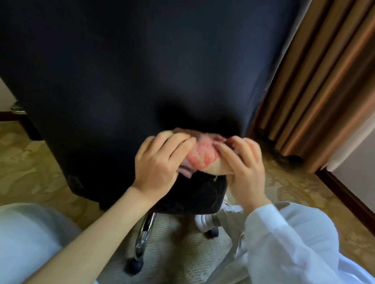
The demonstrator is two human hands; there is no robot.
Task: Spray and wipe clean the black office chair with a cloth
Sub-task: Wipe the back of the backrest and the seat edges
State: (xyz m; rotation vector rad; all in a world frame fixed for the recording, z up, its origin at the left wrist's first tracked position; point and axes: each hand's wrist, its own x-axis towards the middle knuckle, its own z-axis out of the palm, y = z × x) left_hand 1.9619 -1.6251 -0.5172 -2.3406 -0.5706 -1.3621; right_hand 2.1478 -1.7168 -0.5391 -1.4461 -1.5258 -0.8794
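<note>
1. Clothing (14,241), white and loose, fills the bottom left corner. A white sleeve (285,244) covers the right forearm down to the wrist, while the left forearm is bare.
2. Just beyond the forearms, a chrome chair leg (143,237) slopes down to a black caster (135,266) on the patterned yellow-green carpet (18,161). A white shoe (208,221) stands beside a second caster, under the seat's edge.
3. The left hand (157,164) grips the left end of the cloth (201,157). Its fingers (178,139) lie close together, curled over the top of the bundle, with the palm against its side.
4. The right hand (243,168) holds the right end. Its fingers (231,153) are bent and slightly apart, tips pressing into the fabric, and a beige part of the cloth shows under the palm.
5. The cloth is a bunched pink-and-red bundle between the two hands. It is pressed against the black office chair (132,63) where the backrest meets the dark patterned block below it.
6. The chair's backrest rises behind the hands as a broad dark panel filling most of the view.
7. Farther right hangs a brown pleated curtain (326,84) reaching the floor, and a dark baseboard (348,198) runs along the pale wall beside it.
</note>
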